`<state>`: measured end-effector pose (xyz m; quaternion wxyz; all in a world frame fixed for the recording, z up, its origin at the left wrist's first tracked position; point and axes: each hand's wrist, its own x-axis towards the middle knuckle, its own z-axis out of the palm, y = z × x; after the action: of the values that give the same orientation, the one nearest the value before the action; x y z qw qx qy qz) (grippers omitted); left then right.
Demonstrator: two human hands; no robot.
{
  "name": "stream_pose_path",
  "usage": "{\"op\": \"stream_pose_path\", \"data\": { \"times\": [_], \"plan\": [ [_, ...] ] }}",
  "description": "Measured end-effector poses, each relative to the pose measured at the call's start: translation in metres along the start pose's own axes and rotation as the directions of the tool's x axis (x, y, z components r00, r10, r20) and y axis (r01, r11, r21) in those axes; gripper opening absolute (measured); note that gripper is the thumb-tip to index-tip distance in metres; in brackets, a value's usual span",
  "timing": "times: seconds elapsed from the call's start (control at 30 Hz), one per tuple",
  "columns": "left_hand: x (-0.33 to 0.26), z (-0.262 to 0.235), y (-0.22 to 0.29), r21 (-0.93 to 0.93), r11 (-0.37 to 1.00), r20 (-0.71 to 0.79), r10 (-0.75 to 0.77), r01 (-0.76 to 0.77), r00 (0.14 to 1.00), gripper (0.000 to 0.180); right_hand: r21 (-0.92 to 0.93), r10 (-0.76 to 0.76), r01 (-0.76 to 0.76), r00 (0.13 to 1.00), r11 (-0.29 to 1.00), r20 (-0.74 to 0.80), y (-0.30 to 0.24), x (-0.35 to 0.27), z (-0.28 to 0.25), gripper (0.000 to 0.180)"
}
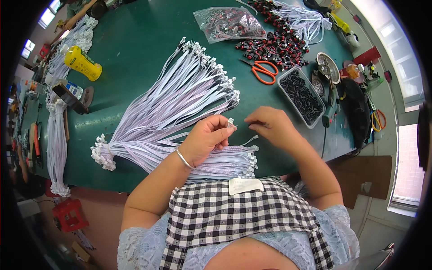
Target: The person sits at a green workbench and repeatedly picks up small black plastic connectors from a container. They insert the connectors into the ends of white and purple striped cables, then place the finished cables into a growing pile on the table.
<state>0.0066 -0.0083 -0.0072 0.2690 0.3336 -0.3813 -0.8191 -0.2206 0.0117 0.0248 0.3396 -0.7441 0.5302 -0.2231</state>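
Observation:
A large bundle of white flat cables [148, 108] fans out over the green table, tied at its left end, with small connectors on the loose ends. My left hand [208, 137] is above the bundle, thumb and forefinger pinching a small white connector [230, 122] at a cable end. Just right of it, my right hand [273, 127] has its thumb and fingertips pressed together, pointing at the connector but apart from it. Whatever the right fingertips hold, if anything, is too small to tell. Beyond that hand stands a clear plastic tub [294, 96] of small black pieces.
Orange-handled scissors [264, 72] lie behind the tub, near a pile of black-and-red parts [281, 49] and a clear bag [229, 24] of similar parts. At the left are a yellow bottle [83, 63], a phone [70, 98] on a stand and another cable bundle [56, 144].

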Motion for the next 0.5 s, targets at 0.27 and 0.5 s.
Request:
{"op": "stream_pose_path", "data": {
  "times": [0.27,0.5],
  "plan": [
    [-0.002,0.006,0.001,0.069,0.997,-0.048,0.034,-0.031,0.998,0.01,0.814,0.268,-0.123,0.963,0.567,-0.04,-0.016,-0.001,0.026,0.018],
    [-0.002,0.006,0.001,0.059,0.998,-0.044,0.04,-0.037,0.998,0.009,0.805,0.289,-0.147,0.957,0.575,-0.032,-0.014,0.0,0.024,0.019]
  ]
}}
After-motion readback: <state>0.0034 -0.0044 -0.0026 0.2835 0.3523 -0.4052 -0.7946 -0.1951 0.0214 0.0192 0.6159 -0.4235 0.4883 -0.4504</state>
